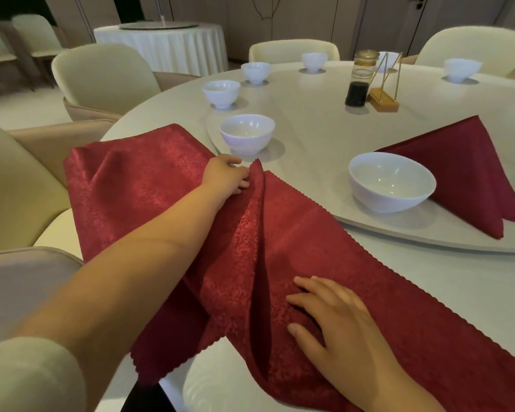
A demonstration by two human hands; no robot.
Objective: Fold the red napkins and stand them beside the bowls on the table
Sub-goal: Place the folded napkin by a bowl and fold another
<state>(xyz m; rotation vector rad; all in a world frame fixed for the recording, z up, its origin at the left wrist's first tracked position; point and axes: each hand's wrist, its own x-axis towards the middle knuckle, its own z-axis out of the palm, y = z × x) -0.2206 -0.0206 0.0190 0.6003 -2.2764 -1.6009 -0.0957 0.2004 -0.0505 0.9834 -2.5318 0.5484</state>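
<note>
Our left hand [226, 173] pinches the raised pleat of the shiny red patterned cloth napkin [149, 173] at the near edge of the round white table [458, 275]; our flat right hand [336, 319] presses it down. We should pull the crease straight.

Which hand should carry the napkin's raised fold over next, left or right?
Left, probably. The left hand grips the far end of the raised fold in the red napkin, by a bowl. The right hand lies flat on the cloth, so it is better kept as an anchor.
</note>
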